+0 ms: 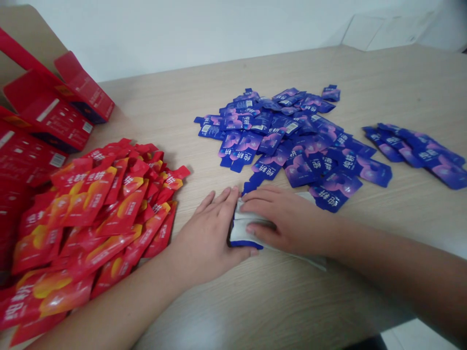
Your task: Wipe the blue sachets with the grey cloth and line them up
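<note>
Between my hands on the table lies a flat white packet (245, 228) with dark blue edges, possibly several layers together. My left hand (209, 233) cups its left end, fingers along the far side and thumb at the near corner. My right hand (292, 216) rests over the top of it, fingers and thumb pressed on the white surface. A clear plastic edge (314, 261) sticks out under the right wrist; most of it is hidden. Just beyond the hands is a loose pile of blue and purple sachets (277, 131), the closest ones almost touching the right fingers.
Heaped to the left are red and orange sachets (98, 209). Open red cardboard boxes (62, 116) stand behind them. Several blue sachets (419, 150) overlap in a row at the right. A white box-like object (386, 31) sits by the wall at the back right.
</note>
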The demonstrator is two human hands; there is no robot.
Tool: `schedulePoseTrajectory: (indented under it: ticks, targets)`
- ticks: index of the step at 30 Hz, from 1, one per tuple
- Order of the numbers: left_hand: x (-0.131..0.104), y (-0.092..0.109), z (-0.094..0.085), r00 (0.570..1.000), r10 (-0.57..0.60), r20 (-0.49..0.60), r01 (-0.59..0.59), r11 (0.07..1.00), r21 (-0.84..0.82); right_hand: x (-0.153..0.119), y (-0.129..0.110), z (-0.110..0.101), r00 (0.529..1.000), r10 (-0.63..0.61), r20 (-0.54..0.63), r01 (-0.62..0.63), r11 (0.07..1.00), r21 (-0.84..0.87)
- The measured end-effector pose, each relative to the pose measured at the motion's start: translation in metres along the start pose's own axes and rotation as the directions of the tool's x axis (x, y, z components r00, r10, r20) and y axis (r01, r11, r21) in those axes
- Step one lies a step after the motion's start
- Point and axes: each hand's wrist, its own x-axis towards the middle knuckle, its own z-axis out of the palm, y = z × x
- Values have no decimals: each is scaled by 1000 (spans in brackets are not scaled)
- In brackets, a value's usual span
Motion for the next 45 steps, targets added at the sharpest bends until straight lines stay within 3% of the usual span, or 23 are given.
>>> schedulePoseTrajectory:
  ticks: [10, 16, 19, 23, 27, 30, 38, 45]
  targets:
    - [0, 2, -2, 1000, -13, 12, 13, 1000, -9, 4, -7, 13, 998, 45, -48, -48, 997, -63]
    - [0, 3, -4, 999, -24, 27, 23, 1000, 9, 8, 15, 14, 996, 49, -70, -66, 962, -265]
    - [1, 3, -4, 999, -21, 32, 21, 1000, 11, 6, 23, 8, 989, 68, -133, -104, 952, -287]
    - [0, 1, -2, 1000, -15, 19, 15, 1000, 5, 1, 12, -5, 976, 93, -195, -115, 988, -104]
    - [-1, 0, -1, 1000, -1, 12, 2, 1000, -5, -3, -4, -9, 999, 44, 20, -48, 968, 245]
    - [0, 0, -1, 1000, 0, 13, 0, 1000, -3, -4, -4, -3, 994, -11, 105, -22, 951, 307]
    - [-1, 0, -1, 1000, 9, 16, -9, 1000, 17, 4, 8, 5, 1000, -24, -15, 25, 998, 60]
    - [0, 1, -1, 1000, 3, 10, -3, 1000, 30, 12, 23, 5, 992, 93, -86, -110, 971, -211]
